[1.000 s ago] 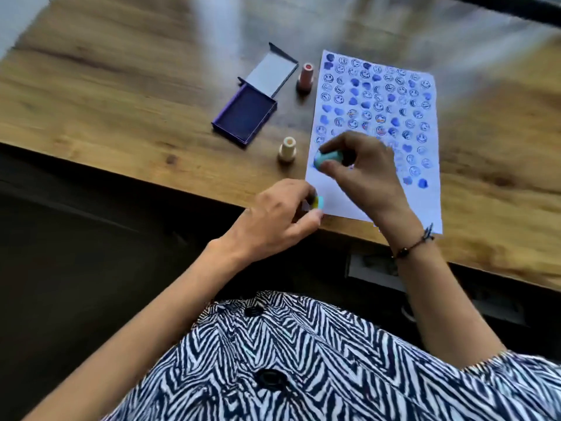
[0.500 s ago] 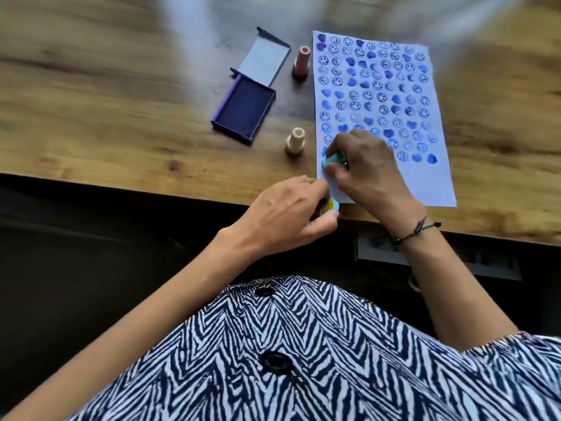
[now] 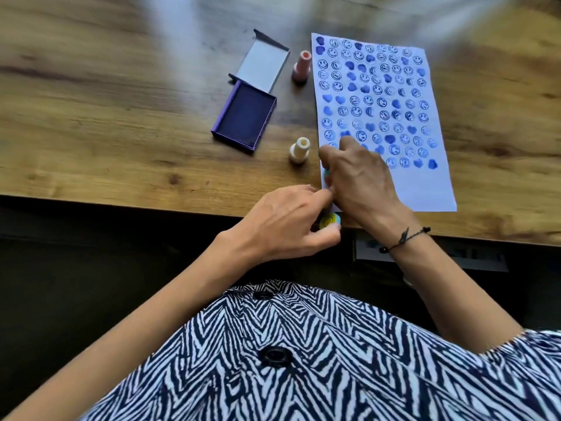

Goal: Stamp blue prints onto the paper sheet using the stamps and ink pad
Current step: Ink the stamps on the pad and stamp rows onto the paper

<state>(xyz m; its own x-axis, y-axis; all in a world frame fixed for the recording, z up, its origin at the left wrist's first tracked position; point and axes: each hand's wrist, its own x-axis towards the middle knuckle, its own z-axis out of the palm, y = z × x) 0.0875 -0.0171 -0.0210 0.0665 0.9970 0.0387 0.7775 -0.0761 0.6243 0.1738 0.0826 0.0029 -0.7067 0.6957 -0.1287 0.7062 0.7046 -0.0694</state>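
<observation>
A white paper sheet [image 3: 431, 189] covered with rows of blue smiley and heart prints lies on the wooden table. My right hand [image 3: 358, 177] presses a teal stamp [image 3: 327, 174] down near the sheet's lower left edge; the stamp is mostly hidden under my fingers. My left hand [image 3: 282, 223] holds a small round cap with a yellow smiley face [image 3: 329, 220] at the table's front edge. The open purple ink pad [image 3: 244, 117] sits left of the sheet, its lid [image 3: 264, 66] folded back.
A cream stamp [image 3: 299, 151] stands upright between the ink pad and the sheet. A pink stamp [image 3: 302, 66] stands by the sheet's upper left corner. The wooden table [image 3: 106, 101] ends at a front edge just under my hands.
My right hand has lowered the teal stamp from above the sheet down onto its lower left part. My left hand has stayed at the table edge with the cap. The view shifted.
</observation>
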